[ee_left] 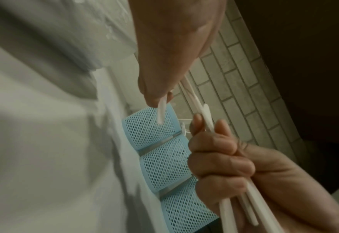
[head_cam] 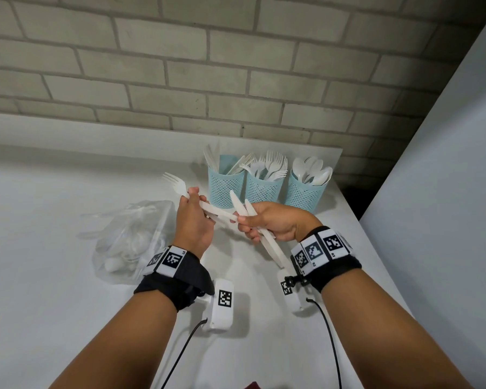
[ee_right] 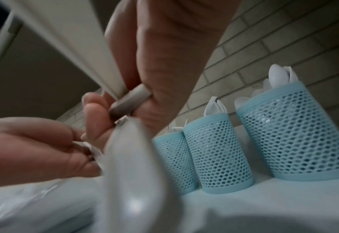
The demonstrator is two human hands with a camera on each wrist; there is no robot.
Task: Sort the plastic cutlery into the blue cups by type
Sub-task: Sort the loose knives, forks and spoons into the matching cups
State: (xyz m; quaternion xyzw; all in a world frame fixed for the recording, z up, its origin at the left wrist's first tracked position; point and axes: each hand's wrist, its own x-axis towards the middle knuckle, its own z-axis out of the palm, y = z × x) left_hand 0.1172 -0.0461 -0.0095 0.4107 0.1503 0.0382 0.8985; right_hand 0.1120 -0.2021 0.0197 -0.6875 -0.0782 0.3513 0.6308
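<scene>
My left hand [head_cam: 192, 199] pinches a white plastic fork [head_cam: 177, 185] just below its tines, and the fork's handle slants down to the right. My right hand [head_cam: 249, 223] grips a bundle of white plastic knives [head_cam: 244, 206], tips up and handles [head_cam: 275, 252] sticking out toward my wrist. The fork's handle end reaches the right hand's fingertips. Behind the hands stand three blue mesh cups: the left cup [head_cam: 226, 182] holds knives, the middle cup [head_cam: 263, 188] forks, the right cup [head_cam: 306, 190] spoons. In the left wrist view the fork handle [ee_left: 161, 112] pokes out below my left fingertips.
A clear plastic bag [head_cam: 129, 240] with more white cutlery lies on the white table [head_cam: 54, 220] left of my hands. A brick wall [head_cam: 236, 80] backs the table. The table's right edge runs close behind the spoon cup. Cables trail from both wrist cameras.
</scene>
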